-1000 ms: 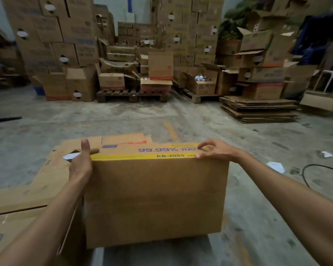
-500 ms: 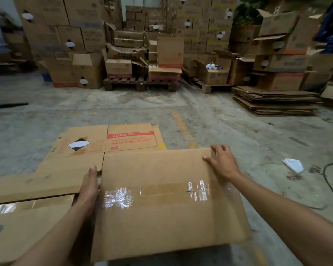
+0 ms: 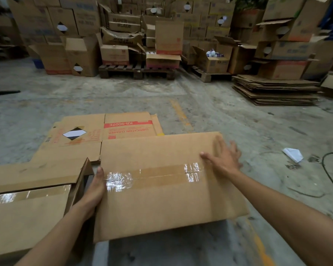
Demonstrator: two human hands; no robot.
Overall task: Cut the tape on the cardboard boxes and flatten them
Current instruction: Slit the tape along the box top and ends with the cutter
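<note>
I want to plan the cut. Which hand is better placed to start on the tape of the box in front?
Probably the right hand: it lies flat and open on the box, touching the tape at its right end. The left hand grips the box's left edge, steadying it. No cutter is visible.

Dim concrete floor (image 3: 210, 112); wooden pallets (image 3: 136, 71), perhaps two.

Lighting is dim and even; the source is not visible. Glare appears on the clear tape (image 3: 152, 176) between the hands. The right hand (image 3: 224, 160) shows motion blur at the fingers. Wide-angle distortion bends the frame edges. Stacked boxes (image 3: 169, 37) beyond the hands are soft and grainy.
</note>
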